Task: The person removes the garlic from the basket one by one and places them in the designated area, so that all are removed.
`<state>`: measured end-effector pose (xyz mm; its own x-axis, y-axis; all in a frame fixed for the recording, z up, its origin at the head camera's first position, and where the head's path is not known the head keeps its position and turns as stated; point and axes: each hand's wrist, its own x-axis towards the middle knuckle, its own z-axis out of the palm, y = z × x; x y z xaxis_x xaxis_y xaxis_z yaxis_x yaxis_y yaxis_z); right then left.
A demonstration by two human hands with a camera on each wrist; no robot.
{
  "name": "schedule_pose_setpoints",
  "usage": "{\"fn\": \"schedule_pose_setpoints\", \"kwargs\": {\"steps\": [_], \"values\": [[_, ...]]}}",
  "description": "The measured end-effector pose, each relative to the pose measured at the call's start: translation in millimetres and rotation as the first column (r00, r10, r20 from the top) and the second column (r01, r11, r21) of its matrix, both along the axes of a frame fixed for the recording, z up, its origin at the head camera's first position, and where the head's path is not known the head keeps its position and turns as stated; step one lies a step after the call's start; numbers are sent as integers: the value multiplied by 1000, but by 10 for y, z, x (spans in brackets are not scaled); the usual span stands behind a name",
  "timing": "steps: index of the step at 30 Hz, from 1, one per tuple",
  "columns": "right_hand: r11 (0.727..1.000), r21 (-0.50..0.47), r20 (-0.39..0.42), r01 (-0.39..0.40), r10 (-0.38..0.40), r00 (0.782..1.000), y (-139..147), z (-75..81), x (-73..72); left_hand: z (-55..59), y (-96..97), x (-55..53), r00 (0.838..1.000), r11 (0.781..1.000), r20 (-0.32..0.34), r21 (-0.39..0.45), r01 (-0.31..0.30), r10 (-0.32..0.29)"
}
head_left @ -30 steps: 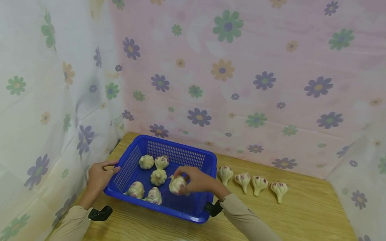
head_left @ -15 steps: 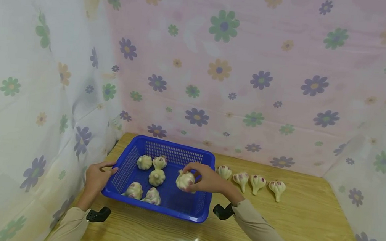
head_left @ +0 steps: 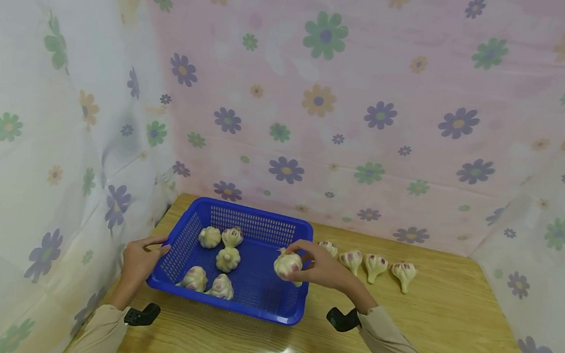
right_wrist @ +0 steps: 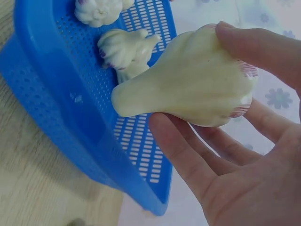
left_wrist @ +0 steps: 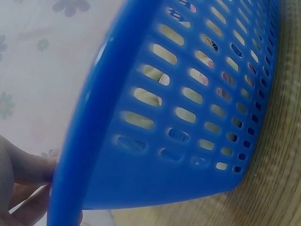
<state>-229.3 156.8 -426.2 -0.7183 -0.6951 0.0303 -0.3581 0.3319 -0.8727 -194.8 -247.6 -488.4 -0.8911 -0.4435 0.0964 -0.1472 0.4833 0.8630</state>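
Note:
My right hand [head_left: 322, 267] holds a garlic bulb [head_left: 288, 265] between thumb and fingers, over the right side of the blue basket [head_left: 231, 305]. In the right wrist view that garlic bulb [right_wrist: 197, 80] shows its pale stem pointing left, toward the basket rim, and purple streaks at its root end. My left hand [head_left: 140, 259] grips the basket's left rim, with thumb and fingers on either side of it. In the left wrist view the fingers [left_wrist: 33, 202] meet the blue rim [left_wrist: 89, 122]. Several more garlic bulbs [head_left: 227, 260] lie in the basket's left half.
To the right of the basket, several garlic bulbs [head_left: 376, 266] lie in a row on the wooden table [head_left: 430, 329]; the leftmost is partly hidden by my right hand. Flower-patterned cloth [head_left: 366, 139] stands behind the table and along both sides.
My right hand has lifted the garlic bulb from inside the basket and carried it right, toward the right rim. My left hand keeps its grip on the left rim.

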Motion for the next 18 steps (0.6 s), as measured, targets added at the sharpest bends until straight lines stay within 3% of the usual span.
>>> {"fn": "schedule_pose_setpoints", "kwargs": {"steps": [11,18], "values": [[994,-29,15,106,-106,994,339,-62,42,18,18,0,1000,1000,26,-5,-1,1],[990,-67,17,123,-122,992,527,-46,66,23,7,5,1000,1000,20,-13,-7,7]]}}
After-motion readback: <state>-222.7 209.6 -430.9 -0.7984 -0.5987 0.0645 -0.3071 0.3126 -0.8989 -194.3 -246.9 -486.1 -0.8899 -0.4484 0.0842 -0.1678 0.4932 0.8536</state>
